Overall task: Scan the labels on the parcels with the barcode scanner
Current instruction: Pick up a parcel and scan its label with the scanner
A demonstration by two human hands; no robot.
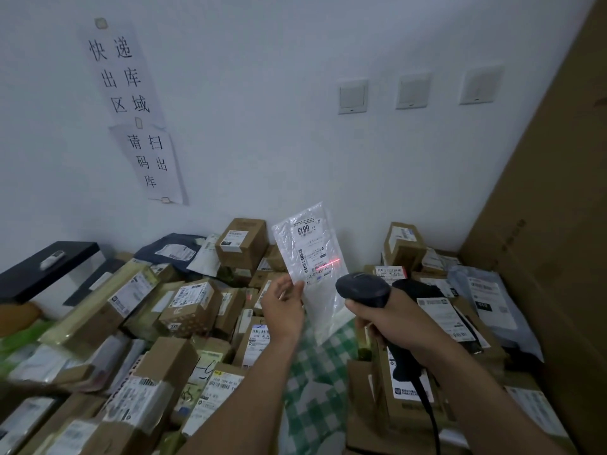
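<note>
My left hand (283, 307) holds a flat, clear plastic bag parcel (323, 300) upright by its lower left edge. A white shipping label (310, 251) marked 6613 covers the bag's upper part. My right hand (391, 320) grips a black corded barcode scanner (363, 289), its head pointed at the bag from the right. A red scan line (327, 266) falls across the label's lower right corner, beside its barcodes.
Cardboard boxes (241, 243) and mailer bags (486, 300) with labels lie heaped on a green checked cloth (315, 372). A large cardboard sheet (551, 224) leans at the right. Paper signs (131, 103) and wall switches (353, 96) are on the wall. A black shelf (42, 270) stands at left.
</note>
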